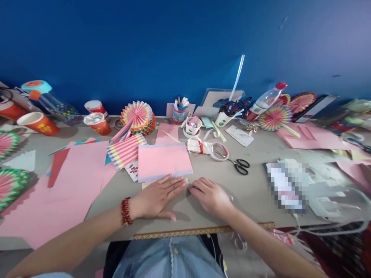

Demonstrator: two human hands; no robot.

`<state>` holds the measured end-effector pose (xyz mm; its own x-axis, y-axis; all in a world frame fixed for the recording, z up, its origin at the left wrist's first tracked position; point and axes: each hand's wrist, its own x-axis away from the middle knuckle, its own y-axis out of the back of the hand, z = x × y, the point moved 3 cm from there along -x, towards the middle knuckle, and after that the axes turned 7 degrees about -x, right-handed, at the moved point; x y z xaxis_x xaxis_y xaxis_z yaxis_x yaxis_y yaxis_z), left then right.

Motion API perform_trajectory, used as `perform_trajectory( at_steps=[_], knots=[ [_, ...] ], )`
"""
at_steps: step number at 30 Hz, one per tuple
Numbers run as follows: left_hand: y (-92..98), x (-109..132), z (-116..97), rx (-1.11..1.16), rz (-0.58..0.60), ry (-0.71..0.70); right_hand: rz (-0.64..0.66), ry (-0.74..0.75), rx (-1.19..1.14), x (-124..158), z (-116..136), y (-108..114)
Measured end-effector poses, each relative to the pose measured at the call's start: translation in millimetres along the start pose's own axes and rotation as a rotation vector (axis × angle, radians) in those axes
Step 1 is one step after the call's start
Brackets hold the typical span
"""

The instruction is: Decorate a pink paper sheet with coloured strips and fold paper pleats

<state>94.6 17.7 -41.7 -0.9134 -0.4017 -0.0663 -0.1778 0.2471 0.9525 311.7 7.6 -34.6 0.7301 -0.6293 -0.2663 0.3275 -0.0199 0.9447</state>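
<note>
My left hand (158,197) lies flat on the table, fingers stretched toward the near edge of a pink paper sheet (164,161) with pale blue borders. It wears a red bead bracelet (126,211). My right hand (210,195) rests beside it, fingers curled down onto the table at the sheet's near right corner. A small yellowish strip (146,185) peeks out by the fingertips. Whether the right fingers pinch anything is hidden.
A pleated striped paper (124,151) and folded paper fans (138,117) lie behind the sheet. Black scissors (239,165), tape rolls (218,151), paper cups (97,122), a pen pot (179,112), a bottle (268,98) and large pink sheets (52,193) crowd the table. A blurred phone (286,187) lies right.
</note>
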Motion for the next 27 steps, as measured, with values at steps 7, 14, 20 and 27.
perform_trajectory(
  at_steps=[7, 14, 20, 27],
  knots=[
    [24.2, 20, 2, 0.040, -0.006, 0.105, 0.058, -0.007, 0.021, -2, 1, 2],
    [7.1, 30, 5, -0.094, 0.093, 0.053, 0.031, 0.025, -0.001, -3, 0, 3],
    [11.0, 30, 2, -0.085, 0.085, 0.079, -0.029, 0.081, -0.015, -1, -3, 2],
    [17.8, 31, -3, -0.109, 0.049, 0.103, -0.075, 0.099, -0.014, -3, -3, 1]
  ],
)
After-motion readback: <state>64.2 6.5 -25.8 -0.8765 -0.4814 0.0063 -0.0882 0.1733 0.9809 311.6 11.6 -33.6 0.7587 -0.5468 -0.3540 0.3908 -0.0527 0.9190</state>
